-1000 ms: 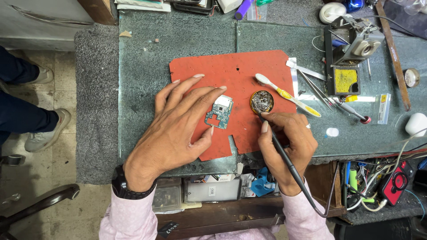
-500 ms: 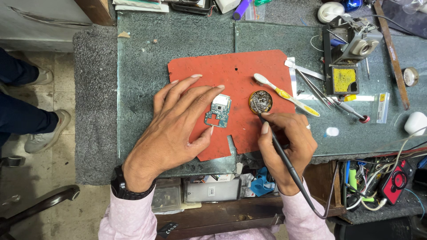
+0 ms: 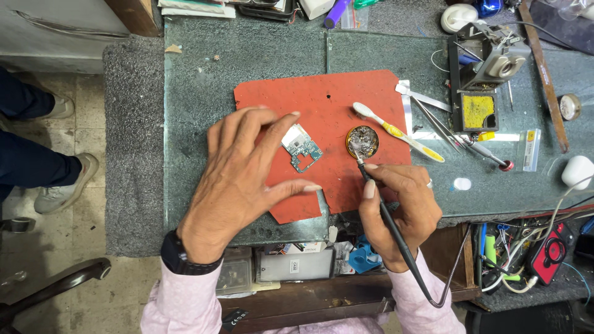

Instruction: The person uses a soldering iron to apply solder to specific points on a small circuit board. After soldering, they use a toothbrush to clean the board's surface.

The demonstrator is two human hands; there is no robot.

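Head view: repair bench.
Left hand [image 3: 241,173]: fingers spread, steadying circuit board [image 3: 301,147] on red mat [image 3: 334,99].
Right hand [image 3: 402,204]: pinched soldering iron [image 3: 371,185], tip seemingly cleaning in round tin [image 3: 362,142].

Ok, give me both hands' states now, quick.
Left hand: open, fingers spread around the small circuit board.
Right hand: closed on the soldering iron.
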